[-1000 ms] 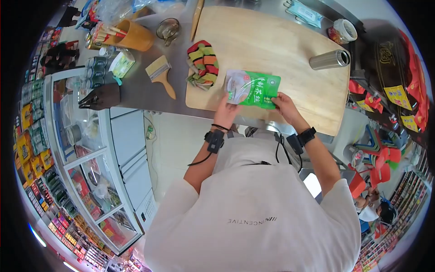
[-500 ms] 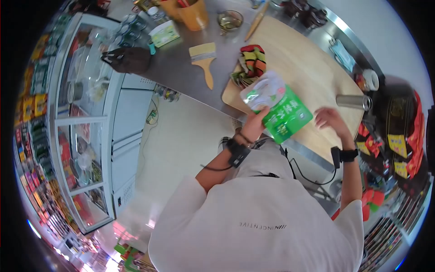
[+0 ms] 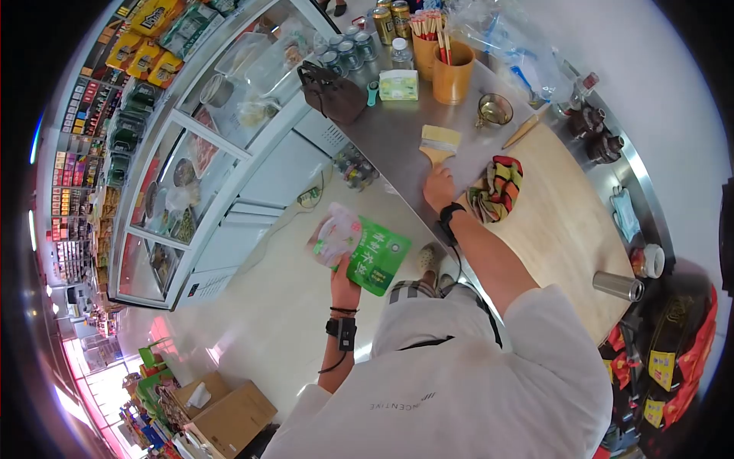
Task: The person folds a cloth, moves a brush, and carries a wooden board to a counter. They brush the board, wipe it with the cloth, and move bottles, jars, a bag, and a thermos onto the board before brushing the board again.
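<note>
My left hand (image 3: 345, 285) grips the lower edge of a green and clear pouch (image 3: 376, 256) and holds it out over the floor, left of the counter. Stretched across to the counter, my right hand (image 3: 439, 188) is closed round the handle of a wide flat brush (image 3: 440, 139), whose pale bristles point away from me. To the right of that hand a crumpled striped cloth (image 3: 497, 188) in red, green and black lies at the edge of a large wooden board (image 3: 562, 222).
Beyond the brush stand a tissue pack (image 3: 398, 85), chopstick holders (image 3: 453, 80), a glass cup (image 3: 494, 111) and several cans. A dark bag (image 3: 331, 92) sits at the counter's left corner. A metal tumbler (image 3: 618, 286) lies on the board's right edge. A glass display case (image 3: 206, 145) is at left.
The pouch has moved left, off the board and over the floor, in my left hand. My right hand has crossed to the brush and taken its handle. The view has turned left.
</note>
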Tool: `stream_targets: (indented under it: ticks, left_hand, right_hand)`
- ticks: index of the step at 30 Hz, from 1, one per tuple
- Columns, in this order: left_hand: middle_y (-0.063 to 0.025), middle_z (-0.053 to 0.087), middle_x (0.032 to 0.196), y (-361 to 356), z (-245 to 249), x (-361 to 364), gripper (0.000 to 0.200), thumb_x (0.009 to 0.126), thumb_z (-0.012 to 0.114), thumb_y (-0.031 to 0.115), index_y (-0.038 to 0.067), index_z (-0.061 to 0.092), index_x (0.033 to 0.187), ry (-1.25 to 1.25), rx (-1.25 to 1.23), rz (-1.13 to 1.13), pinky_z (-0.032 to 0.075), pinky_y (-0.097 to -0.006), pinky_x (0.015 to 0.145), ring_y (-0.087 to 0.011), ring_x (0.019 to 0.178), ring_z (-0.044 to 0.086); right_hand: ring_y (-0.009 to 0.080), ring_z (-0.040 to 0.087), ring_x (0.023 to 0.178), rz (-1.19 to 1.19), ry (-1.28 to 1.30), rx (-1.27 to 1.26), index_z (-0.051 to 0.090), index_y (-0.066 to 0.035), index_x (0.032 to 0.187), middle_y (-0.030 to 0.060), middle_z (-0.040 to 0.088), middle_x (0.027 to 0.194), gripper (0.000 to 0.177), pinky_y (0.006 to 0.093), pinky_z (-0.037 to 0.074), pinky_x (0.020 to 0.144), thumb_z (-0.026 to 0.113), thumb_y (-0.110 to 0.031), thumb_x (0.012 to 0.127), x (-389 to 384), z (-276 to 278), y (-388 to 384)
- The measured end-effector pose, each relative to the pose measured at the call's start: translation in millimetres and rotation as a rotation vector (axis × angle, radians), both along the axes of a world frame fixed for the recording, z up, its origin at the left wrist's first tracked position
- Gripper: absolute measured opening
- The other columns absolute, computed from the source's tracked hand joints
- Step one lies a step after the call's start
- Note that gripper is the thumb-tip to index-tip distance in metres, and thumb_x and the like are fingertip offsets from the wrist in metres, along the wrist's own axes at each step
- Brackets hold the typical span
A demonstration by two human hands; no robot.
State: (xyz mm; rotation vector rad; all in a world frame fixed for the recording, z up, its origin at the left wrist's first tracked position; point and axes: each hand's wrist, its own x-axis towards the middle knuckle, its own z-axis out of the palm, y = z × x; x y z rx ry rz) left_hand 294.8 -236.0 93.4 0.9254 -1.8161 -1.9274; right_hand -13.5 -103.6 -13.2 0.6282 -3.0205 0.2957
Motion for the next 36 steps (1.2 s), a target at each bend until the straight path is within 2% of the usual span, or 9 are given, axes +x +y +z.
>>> stream_targets:
  ticks: [3, 7, 10, 20, 23, 25, 29, 32, 36]
  left_hand:
    - [-0.0064, 0.062, 0.109, 7.3, 7.4, 11.7, 0.029, 0.098, 0.053, 0.022, 0.006, 0.052, 0.122, 0.123, 0.592, 0.236, 0.052, -0.0335, 0.08, -0.0192, 0.097, 0.062]
    - [-0.008, 0.059, 0.119, 16.4, 3.6, 21.1, 0.037, 0.099, 0.052, 0.026, 0.004, 0.048, 0.128, 0.092, 0.555, 0.188, 0.053, -0.0366, 0.087, -0.0211, 0.106, 0.06]
    - [-0.0082, 0.057, 0.124, 22.3, 9.0, 26.2, 0.041, 0.099, 0.051, 0.028, 0.003, 0.046, 0.131, 0.059, 0.503, 0.179, 0.054, -0.0343, 0.084, -0.0204, 0.106, 0.06]
    - [-0.0088, 0.058, 0.121, -3.9, 32.7, 38.6, 0.05, 0.103, 0.037, 0.039, 0.001, 0.045, 0.134, 0.078, 0.269, -0.047, 0.051, -0.0318, 0.086, -0.0181, 0.106, 0.06]
    - [-0.0093, 0.062, 0.113, -35.1, 43.0, 43.6, 0.052, 0.104, 0.033, 0.041, -0.001, 0.049, 0.13, 0.125, 0.351, 0.042, 0.051, -0.0316, 0.083, -0.0173, 0.099, 0.061]
    - [-0.0102, 0.062, 0.111, -64.4, 54.1, 60.7, 0.054, 0.103, 0.033, 0.043, -0.002, 0.051, 0.126, 0.01, 0.011, -0.005, 0.05, -0.0315, 0.081, -0.0177, 0.095, 0.062]
    - [-0.009, 0.061, 0.112, -115.8, 92.7, 87.5, 0.053, 0.103, 0.035, 0.044, -0.003, 0.051, 0.122, -0.042, 0.049, 0.066, 0.051, -0.0311, 0.083, -0.0168, 0.099, 0.062]
    - [-0.009, 0.061, 0.114, -126.6, 87.5, 93.0, 0.053, 0.103, 0.035, 0.043, -0.004, 0.051, 0.122, -0.047, 0.086, 0.161, 0.051, -0.0307, 0.084, -0.0171, 0.1, 0.062]
    - [-0.0081, 0.06, 0.115, -136.7, 72.3, 100.2, 0.049, 0.103, 0.036, 0.04, -0.002, 0.051, 0.123, 0.016, 0.197, 0.068, 0.049, -0.0301, 0.087, -0.0159, 0.102, 0.061]
  right_hand:
    - [0.0341, 0.065, 0.086, 0.165, -0.396, -0.098, 0.062, 0.004, 0.093, 0.0206, 0.064, 0.092, 0.025, 0.0484, 0.052, 0.076, 0.061, -0.017, 0.08, -3.7, -9.8, 15.6]
    - [0.0316, 0.065, 0.085, -0.291, -1.197, -0.921, 0.06, 0.009, 0.096, 0.0221, 0.064, 0.081, 0.029, 0.0469, 0.051, 0.075, 0.057, -0.014, 0.079, 26.9, 30.1, 44.2]
    - [0.0271, 0.066, 0.079, -0.035, -0.765, -0.589, 0.057, 0.012, 0.095, 0.0219, 0.064, 0.08, 0.032, 0.0404, 0.051, 0.072, 0.054, -0.018, 0.083, 50.9, 42.7, 66.0]
    - [0.0111, 0.053, 0.062, 0.44, -0.946, -0.96, 0.067, -0.004, 0.097, -0.0017, 0.056, 0.065, 0.031, 0.03, 0.044, 0.059, 0.056, -0.032, 0.095, 173.5, 157.4, 81.4]
    - [0.0115, 0.053, 0.064, 0.617, -0.786, -0.82, 0.068, -0.007, 0.103, 0.0002, 0.058, 0.067, 0.029, 0.0298, 0.045, 0.062, 0.055, -0.031, 0.096, 179.2, 129.0, 66.8]
    - [0.0173, 0.059, 0.067, 0.636, -0.774, -0.845, 0.069, -0.009, 0.101, 0.007, 0.065, 0.074, 0.028, 0.0322, 0.048, 0.066, 0.058, -0.033, 0.093, 165.9, 103.6, 67.9]
    - [0.0286, 0.063, 0.07, 0.633, -0.439, -0.193, 0.071, -0.009, 0.097, 0.0119, 0.069, 0.083, 0.027, 0.0368, 0.048, 0.064, 0.063, -0.033, 0.087, 133.4, 81.2, 68.8]
    - [0.021, 0.059, 0.066, 0.542, -0.883, -0.651, 0.069, -0.005, 0.098, 0.0094, 0.066, 0.077, 0.028, 0.0319, 0.046, 0.062, 0.066, -0.031, 0.088, 165.4, 134.9, 17.4]
    - [0.0115, 0.055, 0.067, 0.724, -0.824, -0.867, 0.068, -0.002, 0.1, 0.0059, 0.062, 0.072, 0.029, 0.0281, 0.044, 0.062, 0.067, -0.029, 0.088, 200.8, 163.4, -51.2]
